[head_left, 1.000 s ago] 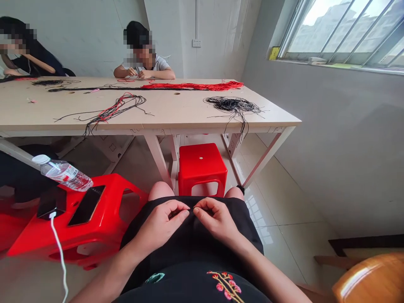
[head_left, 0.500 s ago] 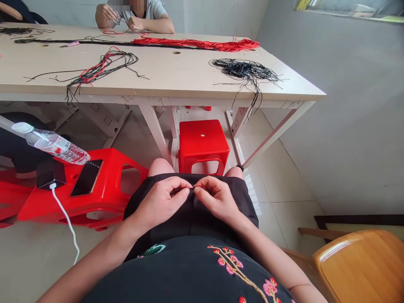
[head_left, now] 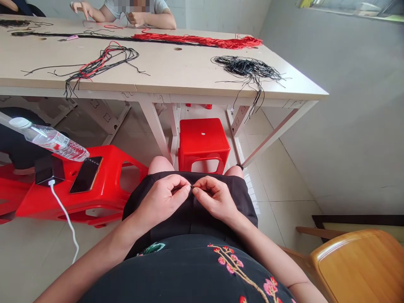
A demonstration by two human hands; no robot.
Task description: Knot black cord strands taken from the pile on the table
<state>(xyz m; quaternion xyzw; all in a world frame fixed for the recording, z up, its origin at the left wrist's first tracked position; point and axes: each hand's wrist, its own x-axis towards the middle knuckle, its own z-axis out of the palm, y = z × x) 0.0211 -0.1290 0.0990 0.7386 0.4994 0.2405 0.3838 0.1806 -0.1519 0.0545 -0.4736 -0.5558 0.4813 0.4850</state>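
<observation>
My left hand (head_left: 160,203) and my right hand (head_left: 216,198) meet above my lap, fingertips nearly touching. Each pinches a very thin dark cord (head_left: 192,186) between thumb and forefinger. The cord is barely visible against the black skirt (head_left: 189,214) beneath it, and its length cannot be followed. Both hands rest close to the skirt's upper part. On the pale table (head_left: 164,75) ahead lie a long red cord bundle (head_left: 195,40), a black tangle (head_left: 248,68) and a mixed black-and-red bunch (head_left: 101,63), all far beyond my hands.
A red stool (head_left: 202,143) stands under the table. To my left, a red stool on its side (head_left: 104,162) carries a water bottle (head_left: 50,142), phone (head_left: 86,174) and charger (head_left: 49,170) with white cable (head_left: 65,223). A wooden chair (head_left: 360,265) sits right; a co-worker's hands (head_left: 135,18) work across the table.
The view has tilted downward, so the table sits higher in the frame. My hands still pinch the cord together. The co-worker's hand has lifted and spread its fingers.
</observation>
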